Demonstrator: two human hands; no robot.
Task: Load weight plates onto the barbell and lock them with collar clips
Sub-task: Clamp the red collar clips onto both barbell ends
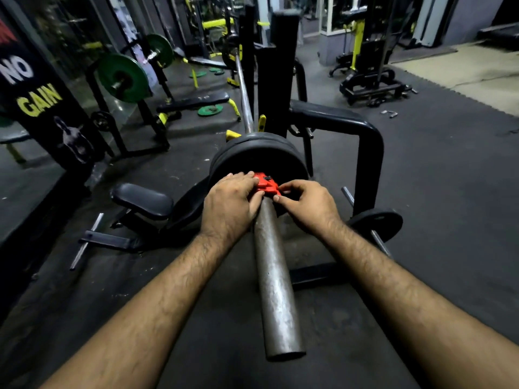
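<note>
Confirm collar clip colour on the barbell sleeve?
Red, with a small black part on top. The collar clip sits against the black plates; head view only.

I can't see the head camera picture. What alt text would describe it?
Two bare hands, the left hand and the right hand, hold a red collar clip on a steel barbell sleeve, against black weight plates. The bar rests on a black bench rack in a dim gym with green plates behind.
</note>
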